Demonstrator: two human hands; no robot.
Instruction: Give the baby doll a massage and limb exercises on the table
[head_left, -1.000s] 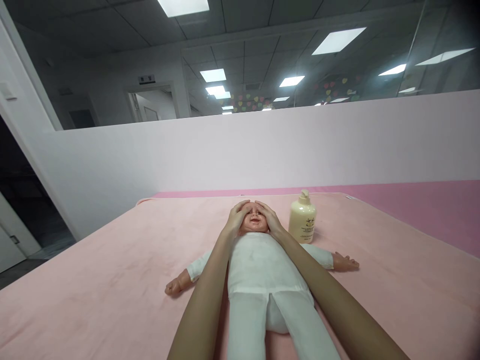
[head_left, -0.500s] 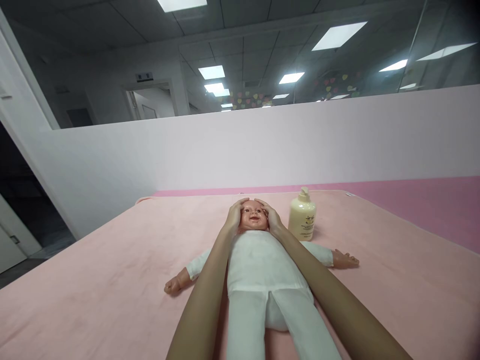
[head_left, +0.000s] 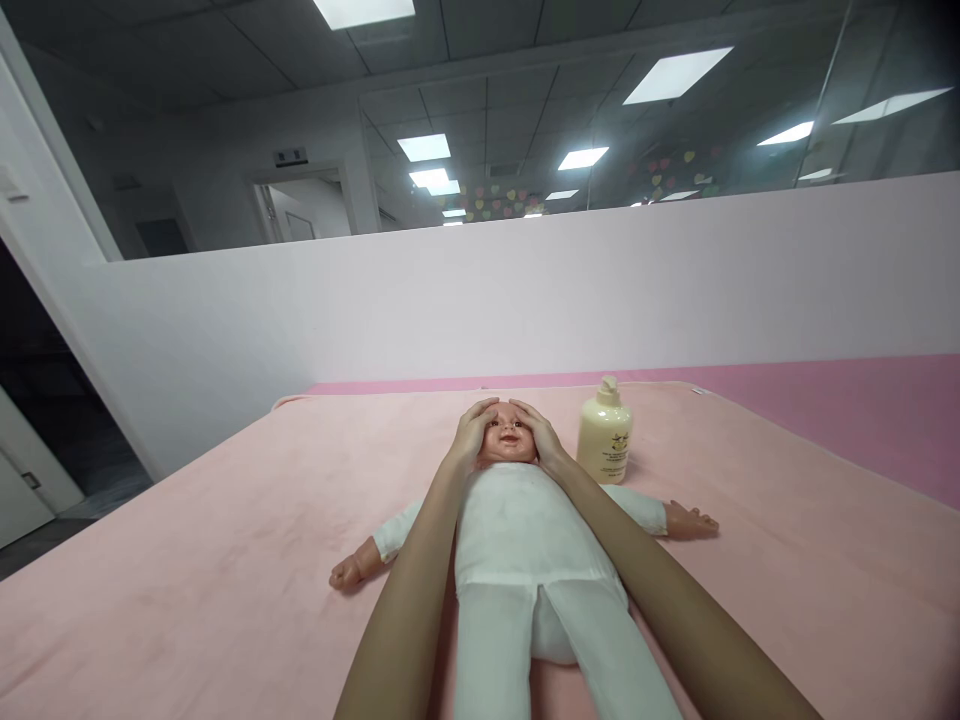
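A baby doll (head_left: pixel 534 530) in white cloth lies on its back on a pink towel (head_left: pixel 225 520), its head away from me and its arms spread out. My left hand (head_left: pixel 472 432) rests along the left side of the doll's head, fingers curving over the forehead. On the other side of the head lies my right hand (head_left: pixel 541 435), its fingertips also on the forehead. Between the two hands the doll's eyes, nose and mouth show. Neither hand grips anything; the fingers lie over the head.
A pale yellow pump bottle (head_left: pixel 604 435) stands on the towel just right of the doll's head, near my right hand. Behind the towel run a pink edge (head_left: pixel 862 400) and a white wall (head_left: pixel 525 290) with glass above.
The fingers of both my hands have shifted slightly inward over the doll's forehead, covering more of it. The doll and the bottle stay in place.
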